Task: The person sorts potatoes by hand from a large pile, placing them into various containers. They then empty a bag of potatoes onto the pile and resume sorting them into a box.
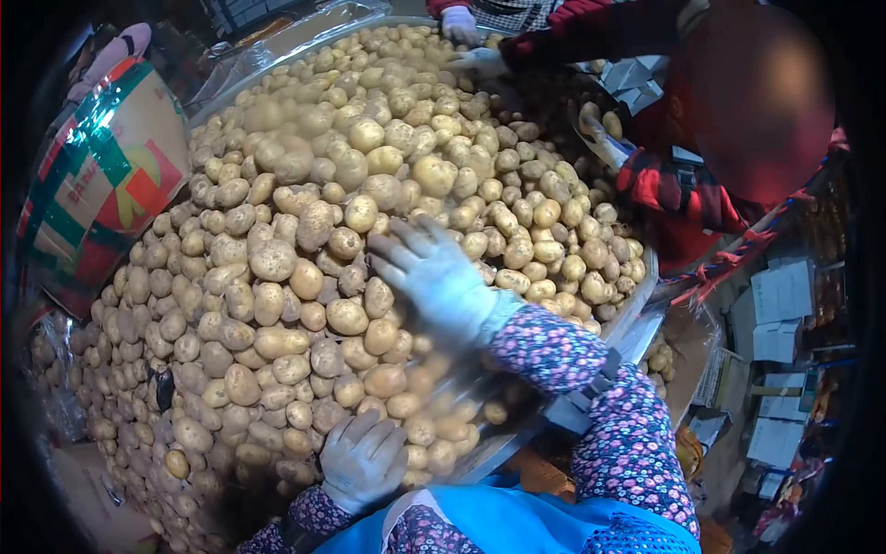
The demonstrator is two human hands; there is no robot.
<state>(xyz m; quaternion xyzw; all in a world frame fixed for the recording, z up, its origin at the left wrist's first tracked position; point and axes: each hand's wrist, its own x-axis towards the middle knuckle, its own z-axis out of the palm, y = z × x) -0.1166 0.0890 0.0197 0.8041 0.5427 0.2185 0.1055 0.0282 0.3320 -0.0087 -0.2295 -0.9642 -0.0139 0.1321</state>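
A large heap of potatoes (pixel 277 342) covers a metal-edged table (pixel 637 323). My right hand (pixel 438 277), in a pale glove with darker fingertips, reaches over the middle of the heap with its fingers spread, touching or just above the potatoes. My left hand (pixel 363 459), in a similar glove, lies on the potatoes near the front edge with its fingers extended and slightly apart. Neither hand shows a potato in its grasp. Some potatoes beside my right forearm look blurred.
A co-worker in red (pixel 683 185) stands at the right, with a gloved hand (pixel 604 138) near potatoes. Another person's gloved hand (pixel 459 25) is at the far edge. A printed carton (pixel 111 175) stands left; white boxes (pixel 783 294) lie right.
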